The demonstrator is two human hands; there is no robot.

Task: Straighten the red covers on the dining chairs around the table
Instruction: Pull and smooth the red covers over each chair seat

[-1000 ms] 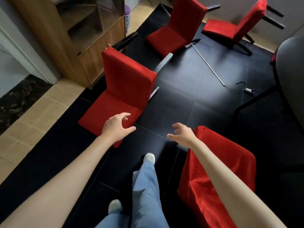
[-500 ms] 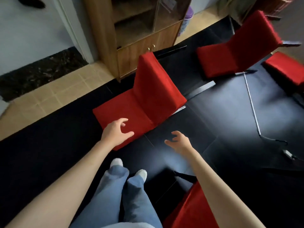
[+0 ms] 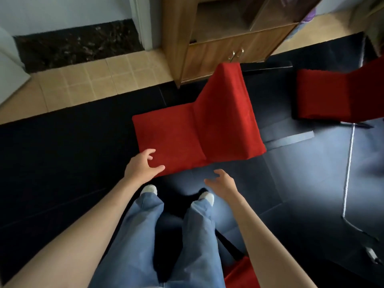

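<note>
Dark floor (image 3: 62, 163) fills most of the view; wood cabinet (image 3: 224, 38) stands far centre against the tan tiles (image 3: 93, 84).

Chair (image 3: 199, 132) with the red cover (image 3: 170, 140) sits centre, just beyond the person's feet, seat facing left, back rising to the right. Second chair (image 3: 336, 94) far right, partly cut off. A third bit of red fabric (image 3: 241, 273) shows at the near edge, mostly hidden by the right arm, can't tell what state it's in.

Cover on the centre chair looks fairly flat on seat and back; no obvious bunching from this angle, though the far side and underside are hidden.

Left hand (image 3: 141, 166): open, fingers spread and lightly bent, over the near-left corner of the seat. Touching or just above it, can't tell. Not gripping fabric.
Right hand (image 3: 221, 182): open, fingers loosely curled, holding nothing, over bare floor just short of the seat's near edge.

Step, as I read it: the reach-in to the centre chair, before any grip. Cover not yet handled.

Next move calls for: both hands onto the near seat edge, left at the corner, right further along toward the back fold. Pinch the fabric hem, not the cushion. Pull evenly toward the near side so the seam lines up with the seat/back crease. Uneven pull would skew it.
</note>
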